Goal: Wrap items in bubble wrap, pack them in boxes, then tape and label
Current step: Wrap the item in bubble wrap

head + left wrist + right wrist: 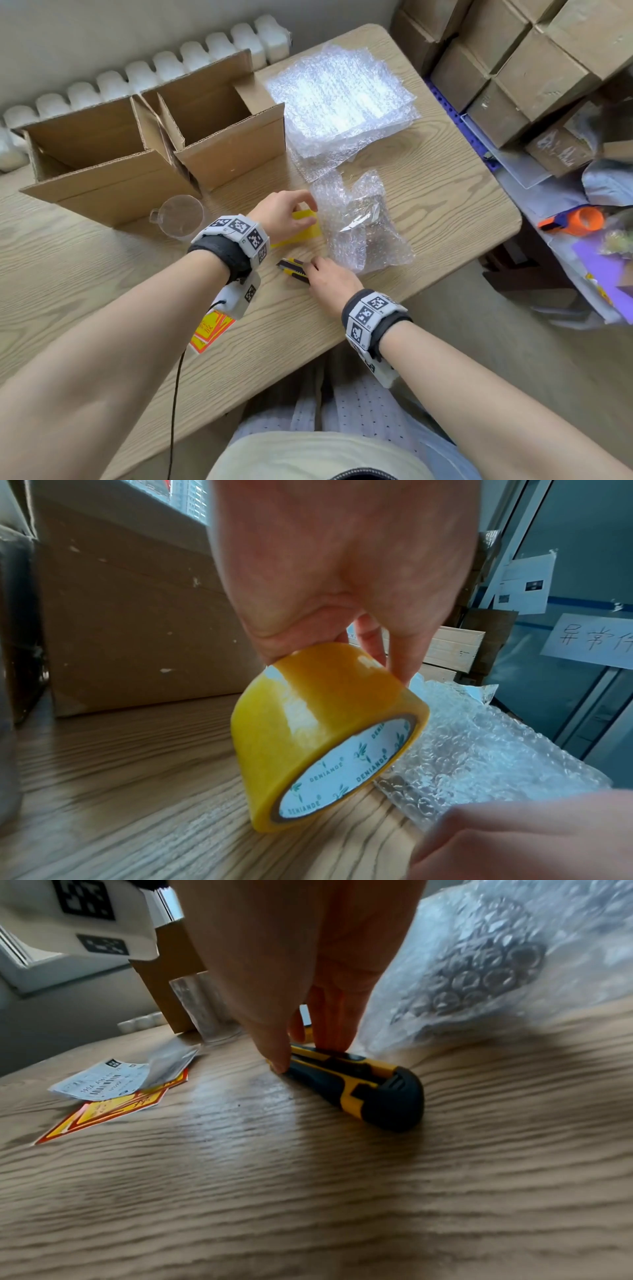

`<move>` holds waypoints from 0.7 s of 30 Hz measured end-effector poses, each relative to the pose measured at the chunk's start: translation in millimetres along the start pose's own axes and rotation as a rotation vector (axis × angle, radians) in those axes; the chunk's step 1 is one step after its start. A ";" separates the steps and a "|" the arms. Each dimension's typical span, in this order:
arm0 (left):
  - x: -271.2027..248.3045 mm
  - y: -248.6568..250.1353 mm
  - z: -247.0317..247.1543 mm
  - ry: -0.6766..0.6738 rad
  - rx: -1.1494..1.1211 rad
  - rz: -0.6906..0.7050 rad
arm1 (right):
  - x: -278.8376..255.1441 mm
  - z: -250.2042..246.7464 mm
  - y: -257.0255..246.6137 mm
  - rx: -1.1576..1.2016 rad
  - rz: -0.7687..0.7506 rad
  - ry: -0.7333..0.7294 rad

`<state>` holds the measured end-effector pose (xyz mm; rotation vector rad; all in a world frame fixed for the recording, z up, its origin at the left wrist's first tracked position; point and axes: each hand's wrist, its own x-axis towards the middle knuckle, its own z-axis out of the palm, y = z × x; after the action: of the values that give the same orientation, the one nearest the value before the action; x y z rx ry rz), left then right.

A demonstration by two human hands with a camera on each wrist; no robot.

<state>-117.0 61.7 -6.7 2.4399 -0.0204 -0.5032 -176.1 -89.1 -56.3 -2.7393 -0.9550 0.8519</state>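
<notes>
My left hand (286,214) grips a yellow tape roll (325,731) from above, tilted on its edge on the wooden table (445,192). In the head view the tape roll (303,226) shows only partly under the hand. Just right of it lies a bundle wrapped in bubble wrap (363,222), a dark item inside. My right hand (330,279) pinches a yellow-and-black utility knife (359,1085) that lies flat on the table, thumb and fingers on its sides. The knife (291,268) sits in front of the bundle (479,969).
Two open cardboard boxes (113,161) stand at the back left, with a clear plastic cup (180,216) before them. Loose bubble wrap sheets (339,99) are stacked at the back. Labels and stickers (113,1091) lie near the front edge. Stacked cartons (534,65) fill the right.
</notes>
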 end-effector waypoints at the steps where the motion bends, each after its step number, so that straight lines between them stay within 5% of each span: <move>1: -0.1 -0.4 0.2 0.002 0.003 0.004 | 0.9 1.6 -0.9 -0.008 0.018 0.003; 12: -0.4 0.5 -1.1 -0.029 -0.008 -0.003 | -5.4 -10.0 4.5 0.077 0.170 -0.086; 21: 3.8 3.9 -2.4 -0.085 -0.198 -0.137 | -40.0 -54.7 29.9 0.280 0.215 -0.189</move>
<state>-112.2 59.5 -4.0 2.2350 0.1544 -0.6381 -155.8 -133.1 -0.3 -2.5811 -0.5219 1.1976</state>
